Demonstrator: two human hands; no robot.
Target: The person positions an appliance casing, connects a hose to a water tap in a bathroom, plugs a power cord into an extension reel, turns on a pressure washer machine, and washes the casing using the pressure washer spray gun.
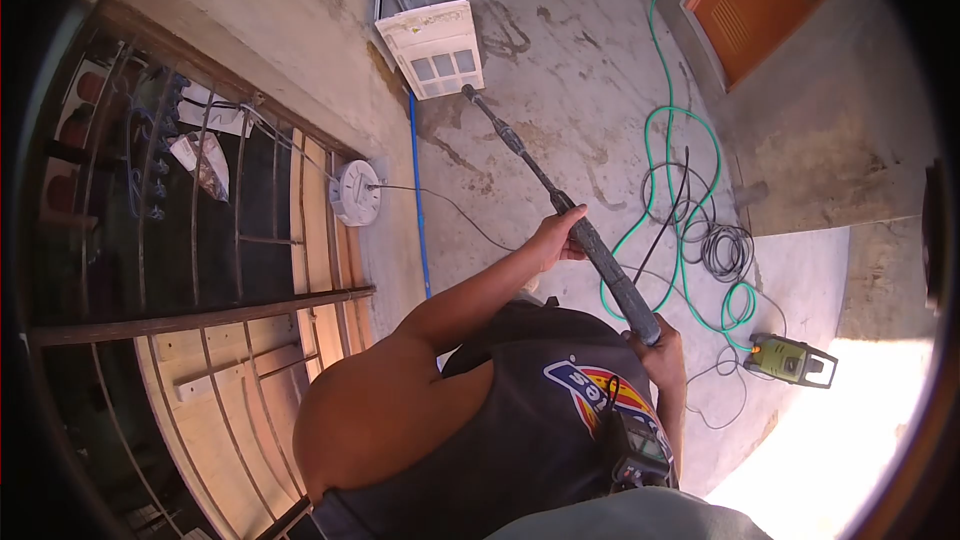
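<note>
A long black pressure washer gun (610, 265) slants across the view in front of my body. My left hand (560, 238) is wrapped around it near its middle. At its rear end, my right hand (660, 348) closes around the handle, with some fingers hidden. The thin lance reaches forward to its nozzle, which overlaps the lower edge of a white open-topped appliance casing (430, 45) with square openings in its front. Whether they touch, I cannot tell. No water spray can be made out.
A green pressure washer (792, 360) sits at right, near a green hose (648, 200) and a coiled black hose (727, 252). At left are a white round cord reel (357, 192), a blue pipe (419, 210) and a barred window (200, 210). An orange door (765, 0) stands at upper right.
</note>
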